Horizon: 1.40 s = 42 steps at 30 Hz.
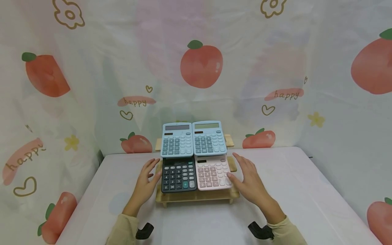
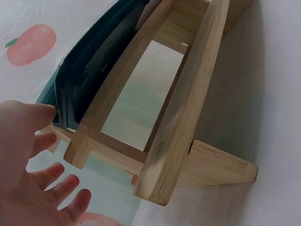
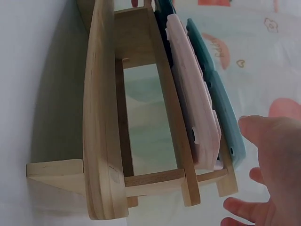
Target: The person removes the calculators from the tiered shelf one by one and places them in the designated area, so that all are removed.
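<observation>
Two light blue calculators, the left one (image 1: 177, 140) and the right one (image 1: 209, 139), stand side by side on the upper level of a wooden rack (image 1: 197, 196). Below them lean a black calculator (image 1: 179, 175) on the left and a pink calculator (image 1: 213, 173) on the right. My left hand (image 1: 146, 182) is spread beside the black calculator, thumb at its edge; whether they touch I cannot tell. On the other side, my right hand (image 1: 252, 182) has its thumb at the pink calculator's right edge, fingers extended. Neither hand grips anything. The right wrist view shows the pink calculator (image 3: 193, 94) edge-on.
The rack stands on a white-covered table (image 1: 128, 190) against a fabric backdrop (image 1: 199, 102) printed with fruit and hearts. Black straps (image 1: 260, 231) show near both wrists. In the left wrist view, the rack's front rail (image 2: 188, 103) and legs stick out.
</observation>
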Each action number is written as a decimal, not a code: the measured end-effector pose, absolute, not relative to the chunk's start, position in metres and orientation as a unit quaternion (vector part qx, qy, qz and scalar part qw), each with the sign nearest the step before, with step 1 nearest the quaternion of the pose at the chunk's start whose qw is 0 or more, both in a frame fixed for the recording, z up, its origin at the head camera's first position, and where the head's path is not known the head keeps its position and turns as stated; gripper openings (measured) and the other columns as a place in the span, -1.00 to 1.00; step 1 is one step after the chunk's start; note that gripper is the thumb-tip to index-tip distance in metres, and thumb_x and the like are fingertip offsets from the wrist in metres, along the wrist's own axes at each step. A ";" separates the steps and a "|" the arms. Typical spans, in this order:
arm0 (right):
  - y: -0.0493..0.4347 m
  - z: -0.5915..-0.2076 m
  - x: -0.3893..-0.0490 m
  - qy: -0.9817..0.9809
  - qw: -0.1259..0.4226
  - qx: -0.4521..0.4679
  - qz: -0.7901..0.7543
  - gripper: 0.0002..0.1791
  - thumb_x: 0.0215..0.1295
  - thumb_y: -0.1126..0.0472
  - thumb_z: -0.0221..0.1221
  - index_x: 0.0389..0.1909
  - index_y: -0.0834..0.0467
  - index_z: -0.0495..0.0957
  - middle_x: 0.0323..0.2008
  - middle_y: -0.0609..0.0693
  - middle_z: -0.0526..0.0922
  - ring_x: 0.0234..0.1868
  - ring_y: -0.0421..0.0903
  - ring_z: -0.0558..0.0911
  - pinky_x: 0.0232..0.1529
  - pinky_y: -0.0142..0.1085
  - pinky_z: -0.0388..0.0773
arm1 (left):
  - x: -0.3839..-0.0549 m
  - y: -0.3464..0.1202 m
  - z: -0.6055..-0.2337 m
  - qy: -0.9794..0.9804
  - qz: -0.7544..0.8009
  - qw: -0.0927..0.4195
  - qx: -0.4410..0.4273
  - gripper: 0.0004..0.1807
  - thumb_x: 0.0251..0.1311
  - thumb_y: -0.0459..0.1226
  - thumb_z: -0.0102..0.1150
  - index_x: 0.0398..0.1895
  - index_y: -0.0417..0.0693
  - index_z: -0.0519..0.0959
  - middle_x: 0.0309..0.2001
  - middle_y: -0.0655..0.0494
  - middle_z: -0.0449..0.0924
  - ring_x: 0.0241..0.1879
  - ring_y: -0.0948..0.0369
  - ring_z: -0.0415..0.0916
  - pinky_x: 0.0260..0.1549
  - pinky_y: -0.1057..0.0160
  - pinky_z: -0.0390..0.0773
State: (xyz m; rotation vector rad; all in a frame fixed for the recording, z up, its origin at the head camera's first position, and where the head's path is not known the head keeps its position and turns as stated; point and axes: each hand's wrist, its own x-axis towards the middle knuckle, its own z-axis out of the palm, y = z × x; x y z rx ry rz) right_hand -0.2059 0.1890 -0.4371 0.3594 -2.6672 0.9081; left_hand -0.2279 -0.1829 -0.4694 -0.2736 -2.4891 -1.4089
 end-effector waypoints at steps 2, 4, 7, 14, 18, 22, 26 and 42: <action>0.188 -0.437 -0.206 -0.926 0.151 0.125 0.322 -0.19 0.38 0.05 0.23 0.57 0.05 0.11 0.47 0.26 0.30 0.47 0.28 0.21 0.35 0.36 0.27 | -0.229 -0.182 -0.470 -0.857 -0.489 0.133 -0.091 -0.46 0.48 -0.20 0.09 0.48 -0.07 0.35 0.53 -0.25 0.14 0.46 -0.23 0.21 0.25 -0.30 0.42; 0.187 -0.437 -0.207 -0.924 0.152 0.124 0.328 -0.20 0.39 0.05 0.22 0.57 0.06 0.12 0.46 0.26 0.31 0.46 0.29 0.22 0.34 0.36 0.28 | -0.230 -0.182 -0.471 -0.856 -0.491 0.134 -0.088 -0.47 0.48 -0.22 0.09 0.46 -0.09 0.37 0.52 -0.25 0.16 0.45 -0.24 0.24 0.24 -0.29 0.43; 0.186 -0.436 -0.208 -0.922 0.148 0.118 0.336 -0.21 0.39 0.05 0.22 0.56 0.06 0.14 0.44 0.25 0.33 0.43 0.27 0.25 0.31 0.34 0.32 | -0.230 -0.182 -0.472 -0.853 -0.495 0.138 -0.089 -0.50 0.48 -0.26 0.08 0.44 -0.14 0.40 0.50 -0.28 0.19 0.44 -0.25 0.25 0.22 -0.30 0.44; 0.186 -0.434 -0.208 -0.919 0.149 0.114 0.346 -0.28 0.40 0.05 0.22 0.51 0.07 0.23 0.27 0.25 0.49 0.31 0.22 0.36 0.21 0.25 0.41 | -0.232 -0.182 -0.478 -0.847 -0.502 0.144 -0.099 -0.54 0.46 -0.34 0.08 0.39 -0.18 0.45 0.46 -0.23 0.28 0.44 -0.22 0.25 0.20 -0.29 0.47; 0.187 -0.432 -0.208 -0.920 0.148 0.116 0.344 -0.31 0.39 0.06 0.23 0.49 0.09 0.27 0.09 0.18 0.57 0.16 0.15 0.44 0.09 0.10 0.47 | -0.232 -0.182 -0.479 -0.846 -0.502 0.151 -0.099 -0.55 0.45 -0.35 0.09 0.37 -0.22 0.46 0.44 -0.21 0.33 0.41 -0.20 0.31 0.19 -0.28 0.49; 0.188 -0.430 -0.208 -0.923 0.139 0.115 0.341 -0.31 0.39 0.07 0.24 0.48 0.11 0.28 -0.06 0.09 0.60 0.01 0.06 0.48 -0.05 -0.07 0.47 | -0.232 -0.182 -0.479 -0.848 -0.499 0.153 -0.095 -0.56 0.44 -0.36 0.09 0.35 -0.27 0.47 0.43 -0.18 0.34 0.38 -0.19 0.35 0.20 -0.28 0.49; 0.190 -0.428 -0.208 -0.923 0.124 0.117 0.344 -0.31 0.39 0.09 0.24 0.48 0.12 0.28 -0.14 0.03 0.62 -0.08 0.01 0.50 -0.14 -0.19 0.43 | -0.232 -0.182 -0.478 -0.850 -0.497 0.149 -0.094 -0.57 0.44 -0.36 0.09 0.33 -0.30 0.48 0.43 -0.22 0.34 0.38 -0.19 0.36 0.20 -0.29 0.47; 0.194 -0.441 -0.212 -0.868 0.016 0.163 0.470 -0.34 0.52 0.18 0.10 0.55 0.09 0.14 -0.03 0.22 0.66 -0.23 -0.14 0.61 -0.22 -0.40 0.55 | -0.235 -0.185 -0.483 -0.855 -0.489 0.146 -0.095 -0.57 0.44 -0.33 0.11 0.33 -0.25 0.50 0.44 -0.18 0.34 0.37 -0.16 0.36 0.19 -0.27 0.47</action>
